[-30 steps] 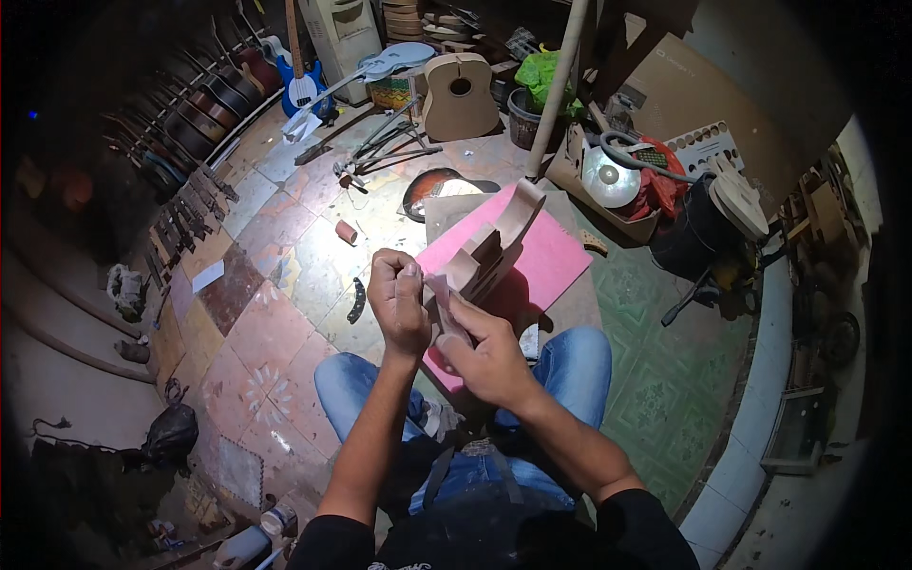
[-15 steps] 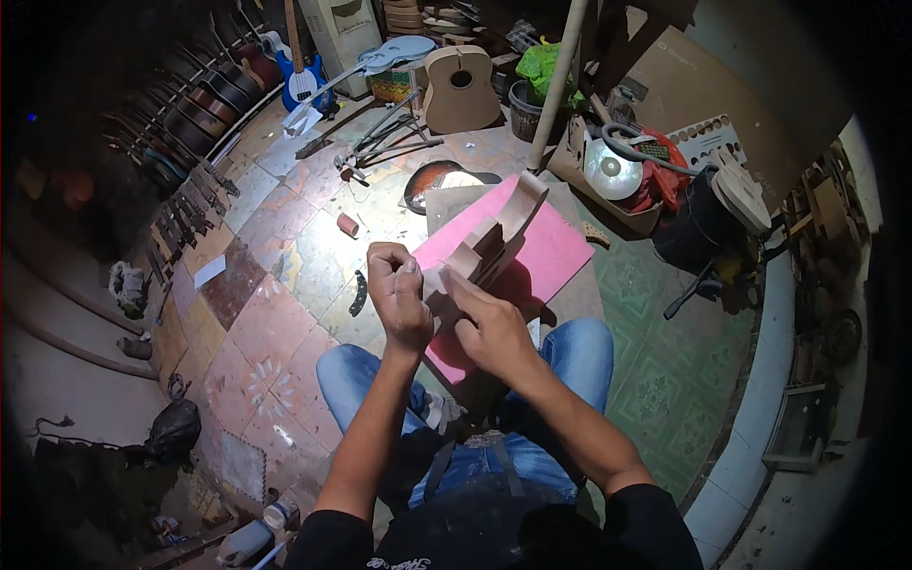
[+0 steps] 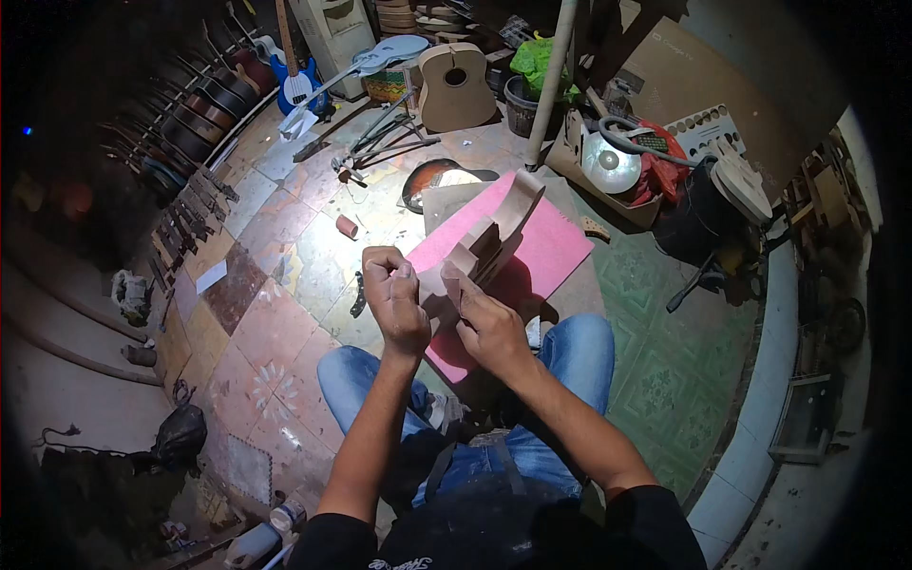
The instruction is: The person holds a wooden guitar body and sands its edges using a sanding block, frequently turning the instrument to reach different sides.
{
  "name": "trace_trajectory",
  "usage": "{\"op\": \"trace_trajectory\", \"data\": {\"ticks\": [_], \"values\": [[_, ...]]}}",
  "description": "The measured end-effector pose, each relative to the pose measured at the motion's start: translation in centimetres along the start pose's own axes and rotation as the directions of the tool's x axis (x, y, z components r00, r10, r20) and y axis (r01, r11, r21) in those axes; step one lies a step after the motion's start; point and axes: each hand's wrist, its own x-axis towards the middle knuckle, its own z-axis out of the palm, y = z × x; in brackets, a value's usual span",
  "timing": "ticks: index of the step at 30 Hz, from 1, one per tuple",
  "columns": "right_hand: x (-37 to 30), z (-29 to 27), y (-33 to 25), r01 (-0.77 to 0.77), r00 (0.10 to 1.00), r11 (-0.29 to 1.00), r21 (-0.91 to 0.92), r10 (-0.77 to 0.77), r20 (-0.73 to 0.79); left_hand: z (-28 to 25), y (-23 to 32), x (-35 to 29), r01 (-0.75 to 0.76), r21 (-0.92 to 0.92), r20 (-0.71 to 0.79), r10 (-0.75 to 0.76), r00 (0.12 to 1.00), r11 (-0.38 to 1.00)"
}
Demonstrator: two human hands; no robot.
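A pale brown wooden guitar body point(image 3: 513, 214), seen nearly edge-on, stands tilted above a pink board point(image 3: 560, 249), its curved horn pointing away from me. My left hand point(image 3: 394, 299) is closed in a fist at the near left end of the wood, gripping it. Against the near edge of the body, my right hand point(image 3: 494, 332) pinches a small brown piece of sandpaper point(image 3: 454, 281) under its fingertips. The fingers partly cover the sandpaper, and the lower part of the body is hidden behind the right hand.
A reddish sandpaper roll point(image 3: 347, 226) and a black curved piece point(image 3: 358, 294) lie on the tiles to the left. Beyond the board lies a sunburst guitar body point(image 3: 435, 180). An unfinished acoustic guitar point(image 3: 458, 87) stands farther back, left of a slanting pole point(image 3: 551, 95).
My right hand has shifted slightly along the near edge of the wood, its fingers more bent, showing more of the sandpaper. The left hand keeps its grip.
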Motion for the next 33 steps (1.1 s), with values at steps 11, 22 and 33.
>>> {"op": "trace_trajectory", "data": {"ticks": [11, 22, 33], "values": [[1.1, -1.5, -3.4, -0.162, 0.985, 0.980, 0.119, 0.153, 0.081, -0.2, -0.1, 0.4, 0.057, -0.010, 0.021, -0.057, 0.998, 0.998], [1.0, -0.1, -1.5, -0.194, 0.979, 0.950, 0.245, 0.170, 0.115, -0.4, -0.7, 0.5, -0.057, 0.088, 0.026, 0.055, 0.998, 0.995], [1.1, -0.6, 2.1, 0.139, 0.989, 0.948, -0.286, -0.121, 0.081, -0.7, -0.2, 0.6, 0.047, 0.027, 0.033, -0.048, 0.998, 0.999]]}}
